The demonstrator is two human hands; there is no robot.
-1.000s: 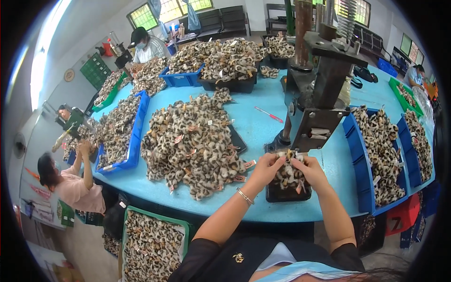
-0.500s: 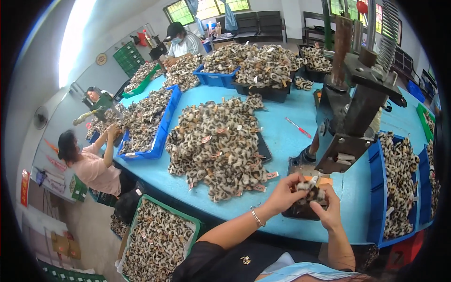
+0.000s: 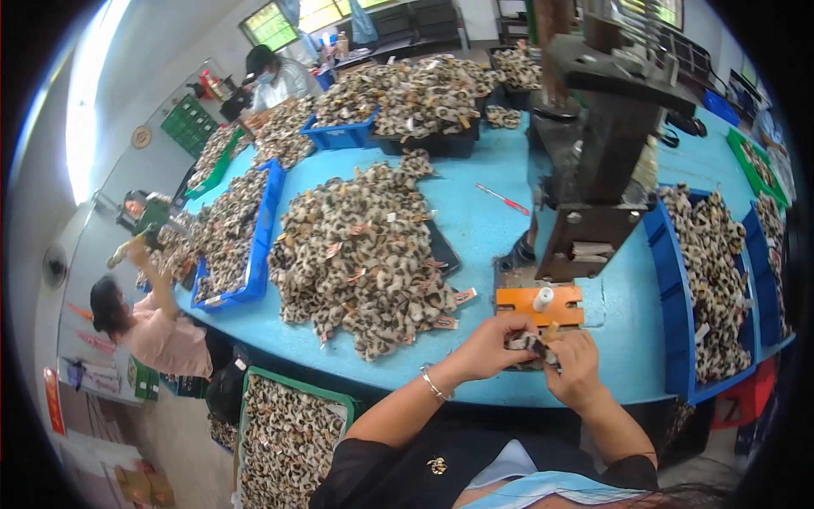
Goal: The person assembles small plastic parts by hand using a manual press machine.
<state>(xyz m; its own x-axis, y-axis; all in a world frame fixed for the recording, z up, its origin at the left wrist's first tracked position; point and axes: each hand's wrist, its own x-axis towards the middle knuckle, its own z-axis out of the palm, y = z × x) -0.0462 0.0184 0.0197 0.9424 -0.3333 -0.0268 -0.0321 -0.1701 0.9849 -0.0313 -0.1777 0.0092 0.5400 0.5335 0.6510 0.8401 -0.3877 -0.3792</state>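
Observation:
Between both hands, just in front of the press, is a small furry spotted fabric piece (image 3: 527,343) with a tan bit on it. My left hand (image 3: 493,346) pinches it from the left, a silver bangle on that wrist. My right hand (image 3: 575,365) is closed on its right side, fingers bent around it. Right behind the hands, an orange plate (image 3: 514,299) lies on the base of the dark metal press (image 3: 591,242), with a short white post (image 3: 543,298) standing on it. Left of my hands spreads a big heap of similar furry pieces (image 3: 356,254).
Filled blue bins (image 3: 672,293) stand at the right edge of the blue table (image 3: 475,229). A green-rimmed crate (image 3: 356,400) of pieces is at the lower left. A red pen (image 3: 502,199) lies behind the heap. Two co-workers (image 3: 165,327) sit along the table's left and far sides.
My hands with the furry piece have come nearer to me, away from the press, uncovering the orange plate and white post. The view has shifted; the left co-worker's arm is raised higher.

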